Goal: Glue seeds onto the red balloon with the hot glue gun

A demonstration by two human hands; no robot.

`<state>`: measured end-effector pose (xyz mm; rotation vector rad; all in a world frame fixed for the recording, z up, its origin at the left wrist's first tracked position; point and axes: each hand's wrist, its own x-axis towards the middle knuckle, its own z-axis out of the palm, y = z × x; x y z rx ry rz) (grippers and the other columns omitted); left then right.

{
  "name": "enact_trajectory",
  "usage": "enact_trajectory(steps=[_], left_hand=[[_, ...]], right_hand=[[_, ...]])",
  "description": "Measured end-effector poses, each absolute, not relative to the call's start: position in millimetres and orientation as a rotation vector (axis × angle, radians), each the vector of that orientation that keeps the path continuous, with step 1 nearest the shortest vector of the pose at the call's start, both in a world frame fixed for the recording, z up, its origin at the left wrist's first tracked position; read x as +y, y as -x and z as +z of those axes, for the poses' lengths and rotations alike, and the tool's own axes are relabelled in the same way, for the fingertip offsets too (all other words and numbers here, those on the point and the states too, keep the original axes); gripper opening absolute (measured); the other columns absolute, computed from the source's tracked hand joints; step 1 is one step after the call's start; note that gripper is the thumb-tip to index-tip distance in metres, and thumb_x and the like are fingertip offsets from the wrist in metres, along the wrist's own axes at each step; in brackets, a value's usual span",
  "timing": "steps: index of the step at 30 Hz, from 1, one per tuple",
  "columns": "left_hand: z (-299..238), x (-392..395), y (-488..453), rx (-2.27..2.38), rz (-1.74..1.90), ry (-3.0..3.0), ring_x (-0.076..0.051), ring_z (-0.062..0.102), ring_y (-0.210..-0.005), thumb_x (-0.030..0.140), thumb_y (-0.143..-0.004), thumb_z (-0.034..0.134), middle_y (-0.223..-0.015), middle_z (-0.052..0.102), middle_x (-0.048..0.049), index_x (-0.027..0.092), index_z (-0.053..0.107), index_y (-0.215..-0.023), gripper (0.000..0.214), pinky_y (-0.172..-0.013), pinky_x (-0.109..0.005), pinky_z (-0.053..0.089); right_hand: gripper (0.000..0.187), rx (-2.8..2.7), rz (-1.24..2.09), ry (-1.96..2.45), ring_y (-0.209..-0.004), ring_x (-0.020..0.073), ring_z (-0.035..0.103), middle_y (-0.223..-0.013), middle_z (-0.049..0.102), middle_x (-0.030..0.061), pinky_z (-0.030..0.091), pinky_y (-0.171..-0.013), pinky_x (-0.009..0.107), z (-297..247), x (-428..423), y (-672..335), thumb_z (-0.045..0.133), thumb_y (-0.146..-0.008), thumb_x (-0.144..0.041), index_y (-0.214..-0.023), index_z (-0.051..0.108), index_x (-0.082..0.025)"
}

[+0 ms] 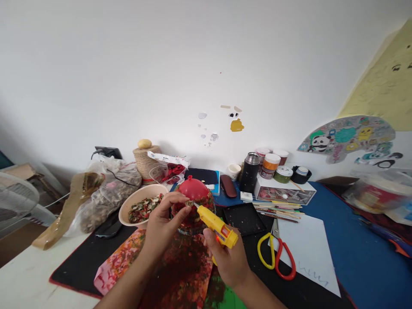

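Observation:
My right hand grips a yellow hot glue gun, its nozzle pointing up and left. Between thumb and fingertips, my left hand pinches a small mottled shell-like piece, close to the nozzle tip; whether the two touch I cannot tell. Just behind both hands sits a red balloon, knot upward, its lower part covered with dark red and green pieces. Left of it, a pale bowl holds many red, green and whitish pieces.
Yellow-and-red handled scissors lie on white paper at the right. A black tray, a black thermos and paint jars stand behind. A twine spool and a plastic bag are at the left.

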<state>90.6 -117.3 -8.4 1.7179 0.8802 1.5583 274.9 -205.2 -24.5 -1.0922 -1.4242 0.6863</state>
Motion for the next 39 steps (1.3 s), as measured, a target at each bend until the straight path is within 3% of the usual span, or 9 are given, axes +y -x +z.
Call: enact_trajectory(steps=[17,39], left_hand=[[-6.5,-118.5,-90.1,0.890,1.557,-1.726,-0.027,0.069,-0.112,0.038,-0.092,0.085,-0.110,0.076,-0.0084,0.026,0.083,-0.101,0.015,-0.104,-0.040,0.052],[-4.3,-119.5,-89.8,0.905,1.572,-1.714,-0.027,0.068,-0.112,0.038,-0.092,0.085,-0.110,0.075,-0.0082,0.027,0.083,-0.100,0.015,-0.100,-0.040,0.052]], right_hand=[[0.061,-1.428,0.672,1.138,-0.048,0.0148,0.053,-0.054,0.055,-0.0014,0.042,-0.048,0.025,-21.8,-205.3,-274.9,0.052,-0.108,-0.068,-0.069,0.060,-0.023],[0.059,-1.430,0.688,1.124,-0.050,0.0148,0.053,-0.055,0.056,-0.0006,0.042,-0.048,0.024,-21.9,-206.9,-273.3,0.054,-0.108,-0.066,-0.070,0.061,-0.022]])
